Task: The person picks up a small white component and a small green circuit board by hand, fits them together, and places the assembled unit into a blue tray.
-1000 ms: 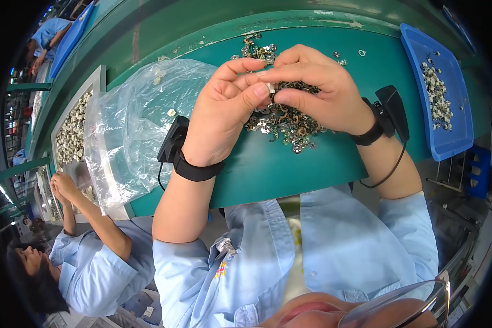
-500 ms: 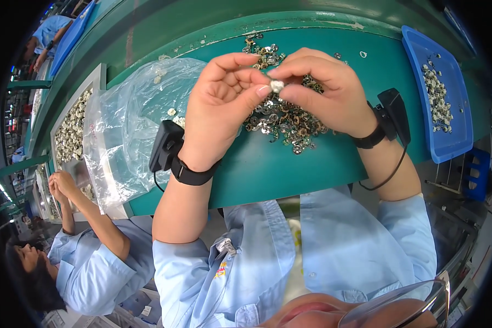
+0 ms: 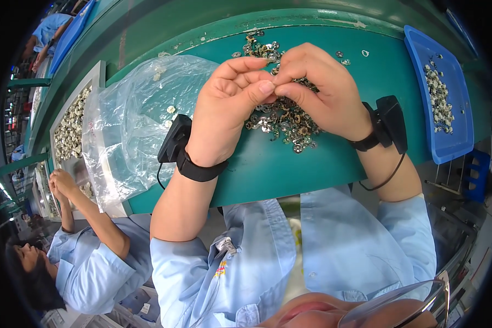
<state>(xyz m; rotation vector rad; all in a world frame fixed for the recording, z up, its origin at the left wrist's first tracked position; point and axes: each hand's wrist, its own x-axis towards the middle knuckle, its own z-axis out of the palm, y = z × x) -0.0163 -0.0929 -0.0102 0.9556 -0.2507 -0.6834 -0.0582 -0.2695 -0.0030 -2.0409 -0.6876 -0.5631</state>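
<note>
Over the green tabletop (image 3: 279,177), my left hand (image 3: 224,106) and my right hand (image 3: 329,95) meet fingertip to fingertip. Both are closed in a pinch, with thumbs and index fingers pressed together. Between them is a small whitish part, seen earlier but now covered by the fingers. A loose heap of small shiny metal parts (image 3: 298,124), silver and brownish, lies under and behind my hands. Each wrist wears a black strap with a black box, one on the left (image 3: 176,139) and one on the right (image 3: 389,123).
Left of my arm, a clear plastic bag (image 3: 128,128) spreads over the table, a few whitish parts (image 3: 171,109) by it. Beyond stands a tray heaped with whitish parts (image 3: 71,128). A blue tray (image 3: 458,146) with similar parts is at right. A co-worker's hands (image 3: 62,183) are at left.
My left hand and wrist have shifted slightly right. The fingertips have closed in over the small whitish part, which was visible between them before. My right hand has barely moved.
</note>
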